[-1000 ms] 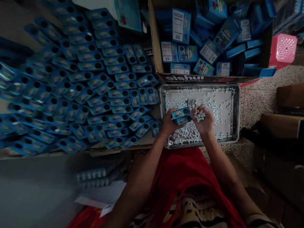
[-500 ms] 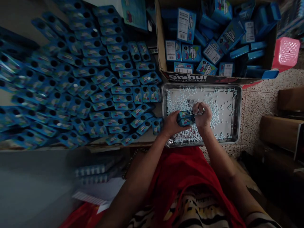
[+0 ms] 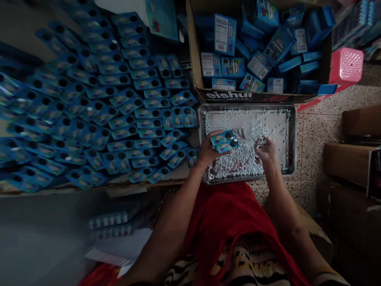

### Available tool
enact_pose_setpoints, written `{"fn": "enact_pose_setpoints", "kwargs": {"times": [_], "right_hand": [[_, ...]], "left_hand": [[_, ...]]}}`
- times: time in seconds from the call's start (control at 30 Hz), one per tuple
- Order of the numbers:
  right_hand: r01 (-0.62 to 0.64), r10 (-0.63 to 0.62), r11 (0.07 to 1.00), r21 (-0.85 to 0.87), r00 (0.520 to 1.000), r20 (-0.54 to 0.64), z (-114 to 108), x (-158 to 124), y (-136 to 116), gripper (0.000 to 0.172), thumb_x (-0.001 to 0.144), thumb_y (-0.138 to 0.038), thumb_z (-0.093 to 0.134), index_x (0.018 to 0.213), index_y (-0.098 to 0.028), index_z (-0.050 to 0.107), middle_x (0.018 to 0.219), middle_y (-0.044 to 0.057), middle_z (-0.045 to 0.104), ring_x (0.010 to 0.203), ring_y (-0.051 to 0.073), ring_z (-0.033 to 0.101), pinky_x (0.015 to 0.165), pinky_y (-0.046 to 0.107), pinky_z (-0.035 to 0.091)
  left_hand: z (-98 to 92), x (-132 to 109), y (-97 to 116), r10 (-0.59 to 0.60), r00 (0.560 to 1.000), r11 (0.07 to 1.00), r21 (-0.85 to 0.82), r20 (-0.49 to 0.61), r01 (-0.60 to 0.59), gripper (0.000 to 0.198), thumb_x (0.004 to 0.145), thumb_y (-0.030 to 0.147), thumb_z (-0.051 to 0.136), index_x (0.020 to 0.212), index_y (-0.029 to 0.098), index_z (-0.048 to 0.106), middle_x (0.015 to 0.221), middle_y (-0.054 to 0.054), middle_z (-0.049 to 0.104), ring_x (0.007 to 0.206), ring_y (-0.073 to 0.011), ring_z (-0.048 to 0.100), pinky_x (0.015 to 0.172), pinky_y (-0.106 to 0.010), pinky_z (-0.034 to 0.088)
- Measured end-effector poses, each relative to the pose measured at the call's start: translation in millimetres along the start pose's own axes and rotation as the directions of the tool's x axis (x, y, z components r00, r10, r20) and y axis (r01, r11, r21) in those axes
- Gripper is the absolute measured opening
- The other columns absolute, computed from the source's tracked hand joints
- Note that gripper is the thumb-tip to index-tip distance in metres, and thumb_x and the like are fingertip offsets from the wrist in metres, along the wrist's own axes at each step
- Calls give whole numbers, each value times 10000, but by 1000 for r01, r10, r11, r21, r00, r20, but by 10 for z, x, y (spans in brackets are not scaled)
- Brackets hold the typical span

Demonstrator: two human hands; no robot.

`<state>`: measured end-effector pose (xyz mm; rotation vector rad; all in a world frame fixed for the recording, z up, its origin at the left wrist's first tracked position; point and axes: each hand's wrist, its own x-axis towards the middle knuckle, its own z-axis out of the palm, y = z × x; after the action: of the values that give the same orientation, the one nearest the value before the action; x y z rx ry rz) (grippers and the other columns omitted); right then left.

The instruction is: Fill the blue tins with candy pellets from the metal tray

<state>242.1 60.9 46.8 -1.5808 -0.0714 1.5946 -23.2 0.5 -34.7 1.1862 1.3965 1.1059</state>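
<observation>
Steady two oblong blue card boxes (image 3: 225, 146) the left hand (image 3: 208, 149) clasps over the silver rectangular metal tray (image 3: 295, 139); right hand (image 3: 266, 151), grip unclear.

Packing workshop, rows of blue boxes (image 3: 147, 113), filled carton (image 3: 272, 97), metal tray (image 3: 294, 139) (pale candies (image 3: 238, 165) scattered inside)

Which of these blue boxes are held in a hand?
The two side-by-side boxes in the left hand, over the tray; no hand touches the others, left of the tray or in the carton.
</observation>
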Motion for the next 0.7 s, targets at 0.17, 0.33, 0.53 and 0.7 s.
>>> {"fn": "enact_pose_setpoints", "kwargs": {"times": [0.17, 0.33, 0.53, 0.7], "right_hand": [[-66, 67, 988, -140, 998, 1, -320, -275, 105, 339, 781, -389, 887, 842, -245, 586, 635, -59, 614, 462, 84, 483, 407, 175, 370], [-21, 34, 979, -203, 997, 64, -268, -478, 8, 421, 662, -412, 953, 882, -238, 639, 704, -48, 662, 540, 83, 535, 470, 171, 394], [292, -166, 844, -450, 940, 297, 13, -506, -77, 387, 709, -512, 925, 881, -219, 739, 688, -52, 600, 573, 87, 411, 538, 233, 308], [369, -235, 706, -605, 927, 291, 211, -328, 166, 456, 651, -638, 894, 776, -235, 723, 691, -21, 636, 668, 153, 514, 646, 287, 409]], "left_hand": [[294, 23, -65, -80, 996, 978, -194, 24, 83, 928, 559, 652, 1068, 1292, 268, 648, 1146, -88, 790, 1076, -352, 792, 978, -628, 681], [545, -58, -111, -82, 996, 972, -218, 41, 89, 957, 554, 636, 1070, 1308, 262, 615, 1183, -102, 789, 1082, -367, 803, 945, -670, 685], [541, -88, -83, -55, 998, 987, -150, 33, 59, 991, 520, 629, 1087, 1321, 256, 638, 1185, -98, 787, 1120, -381, 799, 974, -608, 687], [434, -25, -93, -19, 999, 1000, -14, 31, 20, 956, 496, 587, 1102, 1283, 228, 694, 1257, -128, 776, 1204, -401, 748, 1100, -623, 611]]}}
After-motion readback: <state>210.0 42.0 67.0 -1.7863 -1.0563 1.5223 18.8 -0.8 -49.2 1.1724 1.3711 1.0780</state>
